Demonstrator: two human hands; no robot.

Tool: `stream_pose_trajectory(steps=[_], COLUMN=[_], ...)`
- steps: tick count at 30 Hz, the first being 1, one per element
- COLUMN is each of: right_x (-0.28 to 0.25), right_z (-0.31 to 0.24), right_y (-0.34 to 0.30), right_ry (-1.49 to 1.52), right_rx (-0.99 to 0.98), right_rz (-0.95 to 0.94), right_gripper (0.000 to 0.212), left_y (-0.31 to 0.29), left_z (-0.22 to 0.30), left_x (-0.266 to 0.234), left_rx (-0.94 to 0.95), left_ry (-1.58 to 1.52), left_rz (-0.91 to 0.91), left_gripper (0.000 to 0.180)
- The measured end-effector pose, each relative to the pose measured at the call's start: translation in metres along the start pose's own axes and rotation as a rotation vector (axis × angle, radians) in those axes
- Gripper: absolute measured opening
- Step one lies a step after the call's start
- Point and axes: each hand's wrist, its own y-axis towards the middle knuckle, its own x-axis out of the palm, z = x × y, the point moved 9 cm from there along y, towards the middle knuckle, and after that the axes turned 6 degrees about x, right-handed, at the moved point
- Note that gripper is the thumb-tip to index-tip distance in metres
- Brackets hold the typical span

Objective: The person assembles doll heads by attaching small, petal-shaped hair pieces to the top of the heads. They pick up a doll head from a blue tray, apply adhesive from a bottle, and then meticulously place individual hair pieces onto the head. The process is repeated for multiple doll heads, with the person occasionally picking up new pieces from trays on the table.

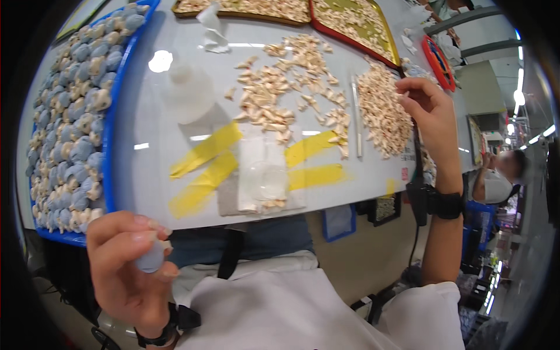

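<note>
My left hand point(125, 271) is raised by the table's near left edge, its fingers and thumb closed on a small round blue-grey piece point(151, 260) with a cream part at its top. At the right, my right hand point(430, 108) is over the edge of a dense pile of small cream pieces point(382, 108). Thumb and forefinger pinch together there around a tiny pale piece, partly hidden by the fingers. A looser heap of larger cream pieces point(268, 96) lies mid-table, a thin clear rod point(357, 116) between the two piles.
A blue tray point(111, 134) full of blue-and-cream pieces stands left. A translucent white bottle point(189, 96), yellow tape strips point(207, 151) and a white pad point(251, 157) are nearer. Trays of cream pieces point(359, 29) line the far edge. Another person point(499, 181) sits far right.
</note>
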Motion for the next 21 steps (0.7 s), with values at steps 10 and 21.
stream_pose_trajectory(steps=[10,21], right_x=[-0.022,0.005], right_z=[-0.014,-0.046], right_y=[-0.041,-0.077], right_ry=[0.795,0.922], right_rx=[0.083,-0.062], right_rz=[-0.053,-0.104], right_gripper=[0.021,0.021], left_y=[-0.01,-0.013], left_z=[-0.005,-0.008], left_x=[0.009,0.018], left_rx=[-0.011,0.018], left_ry=[-0.032,-0.125], left_rz=[-0.039,-0.066], left_gripper=[0.033,0.032])
